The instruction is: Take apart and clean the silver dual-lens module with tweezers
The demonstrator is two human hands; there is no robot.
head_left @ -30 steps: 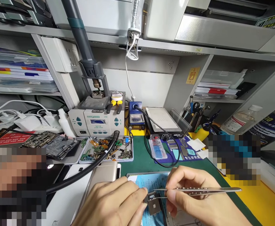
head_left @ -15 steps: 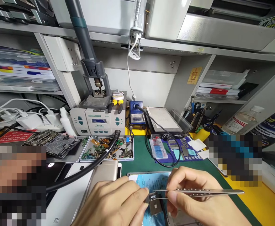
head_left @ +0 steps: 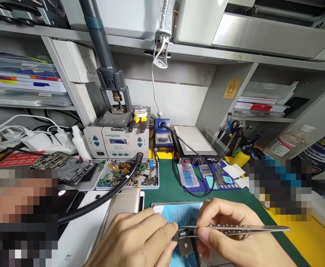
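Note:
At the bottom centre, my left hand [head_left: 136,241] is closed, pinching a small dark electronic module [head_left: 185,243] by its left edge. My right hand [head_left: 234,241] grips steel tweezers [head_left: 234,229] that lie level, tips pointing left and touching the top of the module. Both hands hover over a blue sheet [head_left: 180,217] lying on a phone body on the green mat [head_left: 168,189].
A hot-air rework station [head_left: 115,142] stands behind, its black hose [head_left: 106,194] curving across a tray of circuit scraps [head_left: 127,178]. A gold phone [head_left: 123,205], a blue soldering stand [head_left: 162,139], a heating plate [head_left: 194,142], a bottle [head_left: 286,142] and shelves of tools surround the mat.
The view has drifted slightly, so the hands sit a little lower in frame. The grip on the module and the tweezers is the same.

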